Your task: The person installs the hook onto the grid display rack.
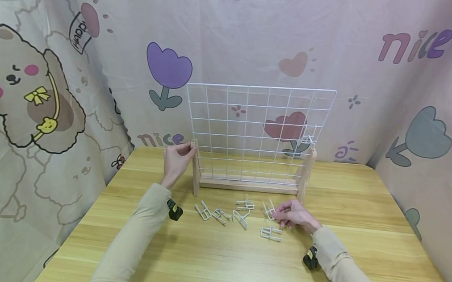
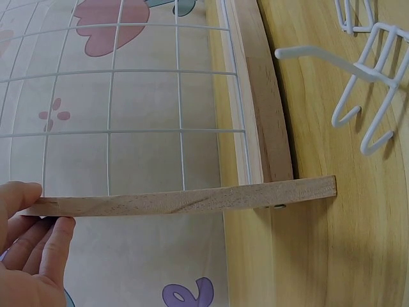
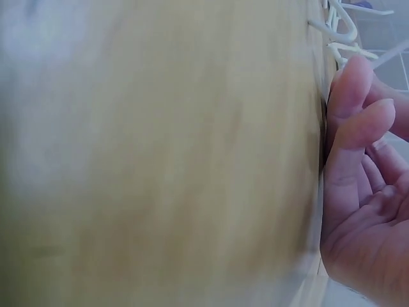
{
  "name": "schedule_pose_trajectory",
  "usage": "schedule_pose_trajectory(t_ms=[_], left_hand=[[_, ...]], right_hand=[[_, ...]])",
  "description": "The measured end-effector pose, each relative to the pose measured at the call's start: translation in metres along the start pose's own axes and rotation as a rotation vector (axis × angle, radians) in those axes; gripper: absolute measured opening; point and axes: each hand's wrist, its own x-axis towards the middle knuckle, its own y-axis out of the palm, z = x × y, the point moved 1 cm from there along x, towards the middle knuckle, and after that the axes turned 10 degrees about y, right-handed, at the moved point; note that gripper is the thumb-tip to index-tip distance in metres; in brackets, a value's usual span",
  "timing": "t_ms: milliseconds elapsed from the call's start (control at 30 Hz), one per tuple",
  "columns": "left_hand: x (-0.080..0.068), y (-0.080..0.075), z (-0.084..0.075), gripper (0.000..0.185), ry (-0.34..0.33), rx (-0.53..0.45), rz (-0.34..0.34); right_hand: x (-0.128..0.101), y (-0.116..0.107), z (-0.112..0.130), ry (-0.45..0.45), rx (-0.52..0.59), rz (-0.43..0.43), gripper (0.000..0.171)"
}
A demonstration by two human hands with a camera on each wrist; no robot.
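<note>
A: Wooden upright at the left end of the wire grid panel (image 1: pixel 256 132): what holds it?

B: The left hand (image 1: pixel 176 159). Its grip is closed around the top of the left wooden post (image 1: pixel 195 169), with thumb and fingers pinching the end of the wood, as the left wrist view confirms. The panel stands upright in its wooden base (image 1: pixel 248 185) at the rear of the bench (image 1: pixel 216 256).

A: State of the right hand (image 1: pixel 294 216)?

B: Its fingertips pinch one white wire hook (image 1: pixel 269 211) lying on the bench in front of the base. The right wrist view is blurred, so the head view is the reference here.

A: Where are the remaining hooks?

B: Loose hooks (image 1: pixel 223 212) lie scattered between the two hands, and another hook (image 1: pixel 271 233) lies just beside the right hand. One hook (image 1: pixel 308 140) already hangs on the grid near the right post (image 1: pixel 307 175).

A: Recommended technique?

B: Maintain firm pressure on the left post so the stand does not tip. Lift the pinched hook clear of its neighbours to avoid tangling, and orient its curved ends toward a horizontal wire.
</note>
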Motion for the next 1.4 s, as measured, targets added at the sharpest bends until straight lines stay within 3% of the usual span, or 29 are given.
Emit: schedule_pose_trajectory(t_ms=[233,400,767,1400], left_hand=[[0.0,0.001,0.001,0.029,0.0,0.0,0.007],[0.0,0.001,0.001,0.027,0.008,0.007,0.003],[0.0,0.001,0.003,0.029,-0.003,-0.002,0.008],[0.0,0.0,0.002,0.028,0.002,0.007,0.0]], right_hand=[[-0.001,-0.004,0.002,-0.065,0.001,-0.017,0.023],[-0.002,-0.008,0.007,-0.126,0.003,-0.078,0.027],[-0.006,-0.015,0.027,-0.161,0.042,-0.208,0.035],[-0.02,-0.031,0.082,-0.296,0.177,-0.359,0.039]])
